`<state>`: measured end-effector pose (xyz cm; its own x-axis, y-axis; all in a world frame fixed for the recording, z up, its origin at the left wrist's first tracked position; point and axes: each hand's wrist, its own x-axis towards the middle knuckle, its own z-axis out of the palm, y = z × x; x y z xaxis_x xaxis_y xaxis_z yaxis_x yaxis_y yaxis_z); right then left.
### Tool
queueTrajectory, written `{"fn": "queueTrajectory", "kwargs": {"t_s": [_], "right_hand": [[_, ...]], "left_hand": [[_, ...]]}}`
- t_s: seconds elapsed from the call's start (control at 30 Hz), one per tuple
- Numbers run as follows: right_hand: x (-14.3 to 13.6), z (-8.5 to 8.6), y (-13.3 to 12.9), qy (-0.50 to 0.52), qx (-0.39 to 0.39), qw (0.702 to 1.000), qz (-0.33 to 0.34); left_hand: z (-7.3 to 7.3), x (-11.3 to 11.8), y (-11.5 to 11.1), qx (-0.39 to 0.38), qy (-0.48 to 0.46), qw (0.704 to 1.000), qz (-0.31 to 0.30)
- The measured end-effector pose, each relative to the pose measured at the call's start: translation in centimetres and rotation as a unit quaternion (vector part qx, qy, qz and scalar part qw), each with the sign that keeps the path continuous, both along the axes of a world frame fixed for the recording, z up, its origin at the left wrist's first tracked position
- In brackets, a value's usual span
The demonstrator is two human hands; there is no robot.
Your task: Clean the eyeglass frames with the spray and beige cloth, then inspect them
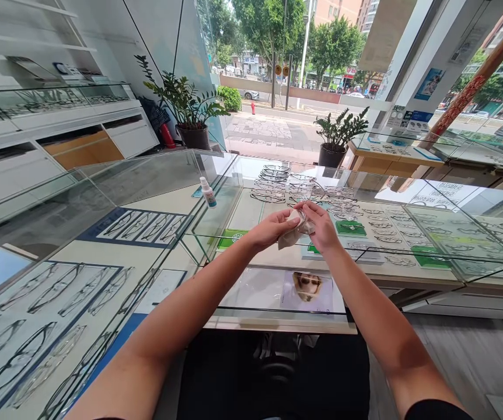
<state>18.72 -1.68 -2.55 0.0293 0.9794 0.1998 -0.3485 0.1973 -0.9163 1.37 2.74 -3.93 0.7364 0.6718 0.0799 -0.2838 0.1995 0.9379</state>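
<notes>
Above the glass counter, my two hands meet with their fingertips close together. My left hand [274, 226] is closed on a beige cleaning cloth [290, 238], which hangs down below the fingers. Pinched in my right hand [322, 226] is a pair of eyeglasses [307, 223], mostly hidden by the fingers and the cloth. Just beyond the hands, several rows of eyeglass frames [269, 189] lie on the counter top. A white spray bottle [208, 192] stands upright on the glass to the left.
The glass display counter [278, 318] runs in front of me, with eyeglasses [385, 224] inside on the right. More eyeglasses [54, 289] lie on trays under the left glass. Potted plants [194, 125] stand by the window. A picture card [307, 289] lies below my hands.
</notes>
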Motion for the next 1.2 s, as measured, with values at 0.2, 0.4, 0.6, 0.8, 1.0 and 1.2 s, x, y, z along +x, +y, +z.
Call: {"fn": "queueTrajectory", "kwargs": {"t_s": [0.2,0.4,0.6,0.8,1.0,1.2], "right_hand": [[0.0,0.5,0.1,0.007,0.003,1.000,0.005],[0.3,0.4,0.2,0.005,-0.014,0.999,0.030],[0.4,0.2,0.3,0.039,-0.027,0.998,0.046],[0.5,0.1,0.4,0.044,-0.039,0.997,0.059],[0.5,0.0,0.4,0.040,-0.036,0.997,0.050],[0.4,0.0,0.4,0.036,-0.043,0.998,0.038]], "left_hand": [[0.5,-0.2,0.0,0.004,0.001,1.000,-0.022],[0.7,-0.2,-0.1,0.011,0.005,1.000,0.001],[1.2,-0.1,-0.4,0.008,0.031,0.999,0.012],[1.3,0.0,-0.6,0.018,0.041,0.999,0.030],[1.0,-0.1,-0.3,0.050,0.047,0.997,0.029],[0.8,0.5,-0.9,0.055,0.041,0.994,0.080]]}}
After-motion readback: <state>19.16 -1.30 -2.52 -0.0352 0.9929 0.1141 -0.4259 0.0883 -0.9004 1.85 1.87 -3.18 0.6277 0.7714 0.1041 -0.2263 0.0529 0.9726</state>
